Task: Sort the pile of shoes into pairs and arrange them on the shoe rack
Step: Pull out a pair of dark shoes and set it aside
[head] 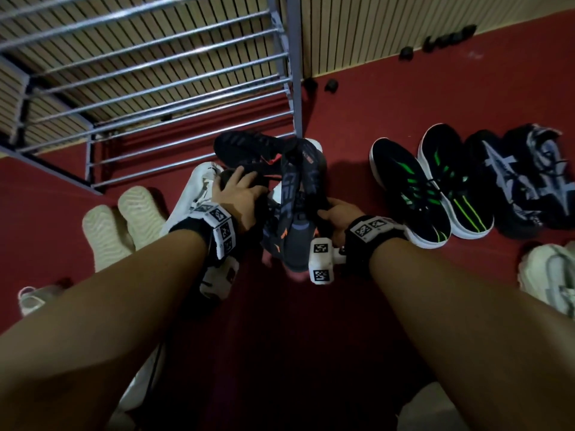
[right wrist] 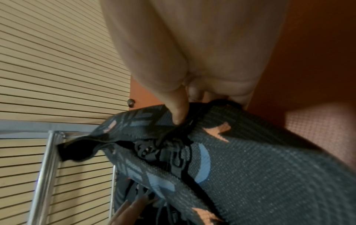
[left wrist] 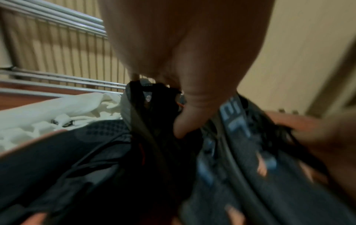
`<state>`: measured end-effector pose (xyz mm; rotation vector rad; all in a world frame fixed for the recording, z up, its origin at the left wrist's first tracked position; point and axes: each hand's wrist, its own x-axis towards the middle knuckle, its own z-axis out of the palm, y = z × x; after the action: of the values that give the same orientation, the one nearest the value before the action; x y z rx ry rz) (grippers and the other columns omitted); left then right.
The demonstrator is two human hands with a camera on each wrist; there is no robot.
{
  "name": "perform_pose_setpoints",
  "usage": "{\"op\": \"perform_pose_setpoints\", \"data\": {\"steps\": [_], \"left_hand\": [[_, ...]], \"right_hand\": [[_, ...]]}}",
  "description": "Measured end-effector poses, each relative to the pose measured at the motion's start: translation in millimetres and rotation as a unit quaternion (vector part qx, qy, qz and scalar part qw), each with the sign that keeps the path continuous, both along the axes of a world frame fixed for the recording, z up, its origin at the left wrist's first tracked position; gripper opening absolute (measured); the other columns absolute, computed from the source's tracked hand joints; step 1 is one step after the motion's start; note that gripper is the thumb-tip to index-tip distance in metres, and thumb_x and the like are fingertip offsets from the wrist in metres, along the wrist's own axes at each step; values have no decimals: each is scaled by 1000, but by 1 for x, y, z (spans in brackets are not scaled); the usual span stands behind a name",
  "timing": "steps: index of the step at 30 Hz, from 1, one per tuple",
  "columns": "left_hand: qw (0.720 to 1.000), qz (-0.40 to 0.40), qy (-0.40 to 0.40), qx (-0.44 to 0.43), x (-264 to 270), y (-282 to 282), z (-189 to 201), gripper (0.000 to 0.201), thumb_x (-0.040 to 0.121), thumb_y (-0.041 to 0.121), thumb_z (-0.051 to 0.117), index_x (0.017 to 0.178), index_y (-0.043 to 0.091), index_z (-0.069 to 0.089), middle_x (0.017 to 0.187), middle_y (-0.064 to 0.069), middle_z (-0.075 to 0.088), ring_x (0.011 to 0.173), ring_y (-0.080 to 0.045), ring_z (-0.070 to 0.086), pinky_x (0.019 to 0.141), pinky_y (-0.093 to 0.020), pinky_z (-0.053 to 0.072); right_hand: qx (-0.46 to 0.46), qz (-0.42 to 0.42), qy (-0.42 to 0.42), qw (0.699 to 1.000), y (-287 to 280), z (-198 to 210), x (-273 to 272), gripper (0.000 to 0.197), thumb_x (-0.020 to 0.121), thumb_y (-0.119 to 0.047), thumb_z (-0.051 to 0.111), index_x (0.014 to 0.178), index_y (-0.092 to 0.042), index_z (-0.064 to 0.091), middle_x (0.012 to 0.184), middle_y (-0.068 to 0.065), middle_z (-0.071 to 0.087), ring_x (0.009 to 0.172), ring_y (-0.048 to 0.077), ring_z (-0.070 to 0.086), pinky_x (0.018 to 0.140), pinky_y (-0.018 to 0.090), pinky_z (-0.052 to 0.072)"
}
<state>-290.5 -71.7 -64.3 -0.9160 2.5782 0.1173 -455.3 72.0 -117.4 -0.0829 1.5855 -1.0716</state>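
With the left hand (head: pixel 236 194) clasping 1 dark sneaker (head: pixel 245 150) and the right hand (head: pixel 334 213) pinching its knit mate (head: pixel 298 194) at the collar, both near the shoe rack (head: pixel 140 73), lifting them level, toes aligned, looks best.

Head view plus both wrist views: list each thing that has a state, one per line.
Left hand: grips a black shoe at its collar.
Right hand: holds the grey knit shoe, thumb in its opening.
Black-and-green pair: upright, side by side on the floor.
Black-and-grey pair: side by side on the floor.
Cream pair: soles up.
Shoe rack: no shoes visible on its bars.
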Motion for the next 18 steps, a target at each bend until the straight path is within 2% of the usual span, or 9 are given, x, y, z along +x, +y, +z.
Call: {"op": "perform_pose_setpoints", "data": {"steps": [2,4,7,9,11,12,14,16,18], "left_hand": [[999,-24,-13,-41,4,4,1,64,86,50,58,144,41,33,158,4,17,149,-26,3,112,-62,14],[996,-31,-16,-82,6,5,2,67,86,51,58,145,42,28,152,1,23,145,-28,10,109,-60,20],[991,-27,-15,-128,3,13,2,58,87,51,55,141,44,34,145,-1,29,139,-30,18,107,-58,23],[988,-19,-26,-153,-1,20,5,47,90,50,50,135,39,44,141,-3,32,137,-31,21,108,-59,19],[986,-6,-29,-163,-5,26,9,36,94,42,46,129,32,48,137,-6,34,136,-31,23,110,-60,17],[986,-6,-27,-164,-6,27,10,35,94,37,47,128,30,48,137,-6,34,136,-30,24,111,-61,16],[987,-21,-20,-161,-5,27,10,36,93,30,49,129,28,45,143,-6,34,142,-27,20,112,-63,10],[988,-30,-17,-149,-1,27,8,38,96,24,42,134,24,41,151,-2,31,148,-24,12,113,-65,3],[989,-37,-28,-141,2,29,9,36,99,18,33,134,19,40,151,0,34,149,-22,11,114,-66,-1]], "right_hand": [[11,7,9,1000,1,-3,-2,42,94,2,49,133,-12,54,107,10,62,96,28,59,90,44,47],[14,-6,0,1000,3,-5,-3,42,92,-2,53,132,-14,54,105,5,60,88,22,60,85,41,52],[17,-8,-15,1000,6,-1,-2,43,91,-5,55,133,-13,52,96,1,57,81,18,58,77,37,52],[18,-2,-20,1000,2,2,0,43,90,-2,54,131,-10,53,99,5,58,86,23,59,79,39,52],[16,15,-17,1000,-1,7,1,39,89,4,50,127,-5,57,102,11,61,96,29,58,93,45,49],[15,18,-17,1000,-3,5,2,37,89,7,47,122,-4,60,104,15,62,100,32,57,99,47,46],[14,18,-36,999,-2,6,2,30,88,8,45,104,-9,65,105,18,61,100,34,57,97,48,46],[22,24,-34,999,1,9,2,20,87,3,50,94,-13,61,95,13,60,91,29,57,90,45,49],[35,44,-4,998,5,13,2,19,86,-4,56,100,-16,55,87,2,57,88,22,57,93,44,53]]}}
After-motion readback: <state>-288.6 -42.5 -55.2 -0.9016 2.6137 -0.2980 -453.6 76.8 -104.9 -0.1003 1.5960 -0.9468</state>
